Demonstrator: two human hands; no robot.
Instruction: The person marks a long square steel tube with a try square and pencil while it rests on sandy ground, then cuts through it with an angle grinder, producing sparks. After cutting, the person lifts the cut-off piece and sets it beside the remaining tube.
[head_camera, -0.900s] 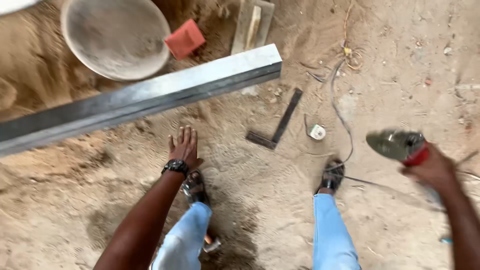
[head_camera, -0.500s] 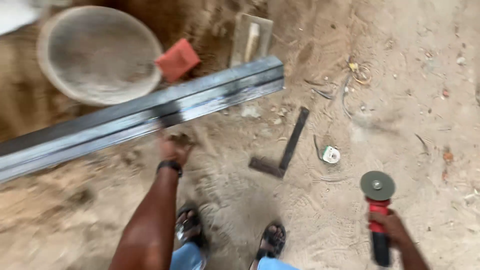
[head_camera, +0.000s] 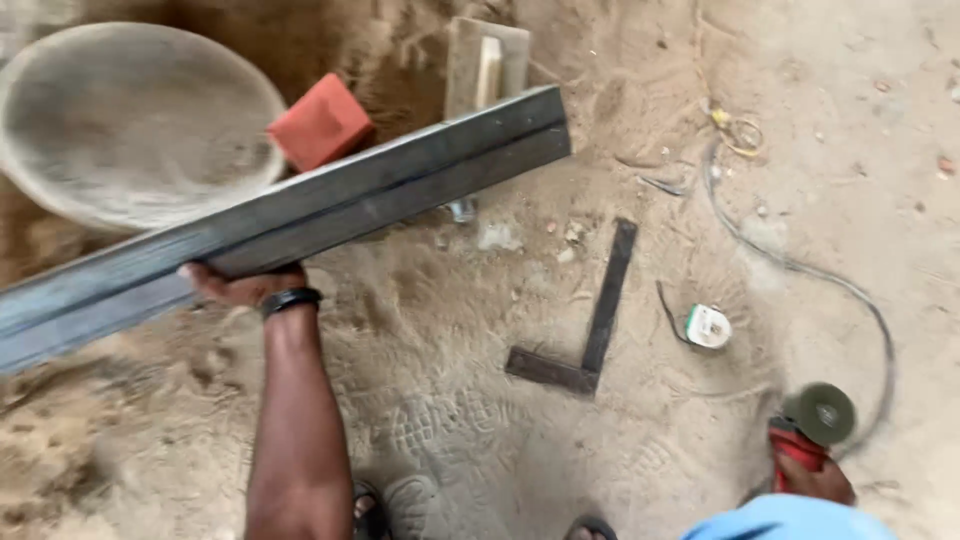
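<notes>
A person stands on sandy ground, seen from above. Their left hand (head_camera: 240, 287), with a dark band at the wrist, is under a long grey metal beam (head_camera: 290, 220), fingers curled up around its near edge and gripping it. The beam runs slantwise from the left edge of view up toward the middle, its cut end raised above the sand. Their right hand (head_camera: 815, 480), low at the right, is closed around the red body of an angle grinder (head_camera: 810, 430), whose round disc faces up; a cable (head_camera: 800, 270) trails away over the sand behind it. Between the hands lie a dark steel square (head_camera: 590, 330) and a small tape measure (head_camera: 708, 326) just beside it. Beyond the beam sit a wide round pan (head_camera: 130, 120), a red brick (head_camera: 320, 122) and a wooden float (head_camera: 485, 60).
</notes>
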